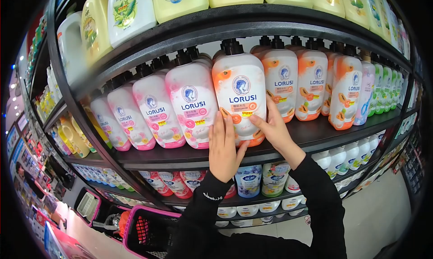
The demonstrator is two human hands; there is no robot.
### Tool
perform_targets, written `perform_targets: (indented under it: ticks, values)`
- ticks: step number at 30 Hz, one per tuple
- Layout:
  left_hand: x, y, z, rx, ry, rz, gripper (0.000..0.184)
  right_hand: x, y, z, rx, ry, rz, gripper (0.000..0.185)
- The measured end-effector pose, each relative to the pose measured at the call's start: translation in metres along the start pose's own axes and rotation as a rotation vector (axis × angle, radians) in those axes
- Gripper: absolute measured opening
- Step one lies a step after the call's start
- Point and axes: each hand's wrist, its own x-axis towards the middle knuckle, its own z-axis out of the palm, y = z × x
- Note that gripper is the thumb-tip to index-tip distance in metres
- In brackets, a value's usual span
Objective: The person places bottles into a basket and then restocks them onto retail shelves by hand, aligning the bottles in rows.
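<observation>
An orange-and-white pump bottle [242,85] marked LORUSI stands upright at the front of the middle shelf, between my hands. My left hand [223,148] lies against its lower left front, fingers pointing up and thumb toward the base. On the bottle's right side, my right hand [277,130] wraps round with the thumb on the front; its other fingers are partly hidden behind the bottle. Just left stands a pink LORUSI bottle [189,105], close to my left fingers. To the right is another orange bottle [282,78], set slightly farther back.
Large yellow bottles [180,4] line the upper shelf. Several pouches [248,180] and white bottles [345,157] fill the lower shelf. A black shelf edge [149,159] runs below my hands. Black baskets with pink rims [127,227] stand on the floor at lower left.
</observation>
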Motion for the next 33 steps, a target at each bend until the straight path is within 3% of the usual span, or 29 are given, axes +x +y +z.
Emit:
perform_targets:
  ticks: [15,23,25,29,33]
  values:
    - [-0.003,0.003,-0.002,0.029,-0.014,-0.024,0.085,-0.016,0.003,-0.004,-0.244,-0.012,-0.041,0.067]
    - [-0.027,0.029,-0.026,-0.107,0.003,-0.065,0.075,-0.08,-0.042,0.001,-0.527,0.055,-0.037,0.059]
    - [-0.038,0.04,-0.041,-0.062,-0.112,0.008,0.07,-0.099,-0.057,0.005,-0.54,0.076,-0.069,0.052]
    - [-0.07,0.055,-0.068,-0.237,-0.349,0.104,0.045,-0.142,-0.07,0.007,-0.651,-0.097,0.018,0.035]
    - [-0.113,0.06,-0.079,-0.347,-0.575,0.066,0.041,-0.196,-0.055,0.009,-0.629,-0.169,0.167,0.031]
